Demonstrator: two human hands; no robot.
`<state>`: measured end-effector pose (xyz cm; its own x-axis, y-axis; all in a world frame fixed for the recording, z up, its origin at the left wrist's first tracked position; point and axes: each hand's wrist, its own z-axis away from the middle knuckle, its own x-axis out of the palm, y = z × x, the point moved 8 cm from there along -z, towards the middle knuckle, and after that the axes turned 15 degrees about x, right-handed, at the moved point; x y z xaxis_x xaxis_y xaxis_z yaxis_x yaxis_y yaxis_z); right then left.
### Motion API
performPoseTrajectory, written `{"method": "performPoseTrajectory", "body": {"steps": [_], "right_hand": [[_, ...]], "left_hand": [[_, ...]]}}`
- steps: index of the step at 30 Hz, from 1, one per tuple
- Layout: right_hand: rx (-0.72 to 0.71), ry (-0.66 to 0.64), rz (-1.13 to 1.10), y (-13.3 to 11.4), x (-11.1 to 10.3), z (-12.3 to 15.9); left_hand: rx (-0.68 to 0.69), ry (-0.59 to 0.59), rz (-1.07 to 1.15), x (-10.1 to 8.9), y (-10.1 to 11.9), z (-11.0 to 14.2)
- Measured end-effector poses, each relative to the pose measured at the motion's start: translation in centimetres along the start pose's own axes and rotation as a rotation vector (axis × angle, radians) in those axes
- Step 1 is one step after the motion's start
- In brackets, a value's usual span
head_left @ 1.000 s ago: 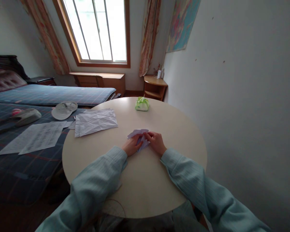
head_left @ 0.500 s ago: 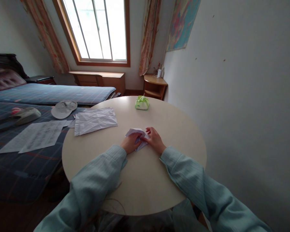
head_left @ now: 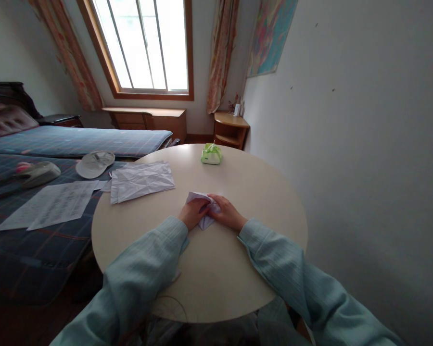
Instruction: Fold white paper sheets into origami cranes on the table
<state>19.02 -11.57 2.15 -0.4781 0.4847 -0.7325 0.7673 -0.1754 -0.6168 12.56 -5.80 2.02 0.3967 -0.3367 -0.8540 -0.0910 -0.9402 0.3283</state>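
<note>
Between my hands, over the middle of the round table (head_left: 216, 269), is a folded sheet of white paper (head_left: 206, 222). My left hand (head_left: 194, 213) grips its left side, the thumb toward the centre. From the right, my right hand (head_left: 226, 211) closes on the paper, its fingers over the upper right part. The hands almost meet, and they hide much of the folds. Creased white sheets (head_left: 142, 181) lie flat at the table's left edge.
A green and white tissue pack (head_left: 211, 154) stands at the table's far side. To the left, a bed (head_left: 32, 269) holds printed sheets (head_left: 54, 206), a white cap (head_left: 95, 165) and a grey object (head_left: 41, 174). A bare wall (head_left: 368, 158) rises on the right.
My right hand has moved left and its raised fingers have come down onto the paper. My left hand stays almost where it was, still gripping the paper.
</note>
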Motion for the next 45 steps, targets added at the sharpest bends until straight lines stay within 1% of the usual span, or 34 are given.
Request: {"method": "performPoseTrajectory", "body": {"steps": [5,11,14,19,24,30,33,36,41,45], "right_hand": [[-0.005,-0.002,0.003,0.2,0.2,0.0],[-0.006,-0.011,0.035,0.5,0.7,-0.2],[-0.029,-0.023,0.067,0.4,0.9,-0.1],[-0.046,-0.025,0.074,0.1,0.8,0.0],[-0.053,-0.019,0.056,0.0,0.7,0.0],[-0.057,-0.027,0.062,0.2,0.7,0.1],[-0.062,-0.034,0.062,0.0,0.6,0.2],[-0.07,-0.035,0.047,-0.2,0.5,0.2],[-0.092,-0.025,0.006,-0.6,0.3,0.3],[-0.088,-0.046,-0.032,-0.6,0.3,0.3]], "left_hand": [[-0.013,-0.002,0.002,-0.2,0.0,-0.1],[-0.015,0.11,0.062,-0.4,-0.1,-0.1],[-0.057,0.143,0.131,0.0,-0.6,-0.1],[-0.152,0.143,0.253,0.4,-1.3,0.1],[-0.223,0.149,0.25,0.3,-2.2,0.4],[-0.209,0.133,0.36,0.5,-2.2,0.2],[-0.228,0.121,0.342,0.7,-2.3,0.3],[-0.184,0.097,0.247,1.0,-2.2,0.2],[0.0,0.08,0.009,0.5,-0.9,-0.1],[0.051,0.059,-0.037,0.0,0.0,-0.1]]}}
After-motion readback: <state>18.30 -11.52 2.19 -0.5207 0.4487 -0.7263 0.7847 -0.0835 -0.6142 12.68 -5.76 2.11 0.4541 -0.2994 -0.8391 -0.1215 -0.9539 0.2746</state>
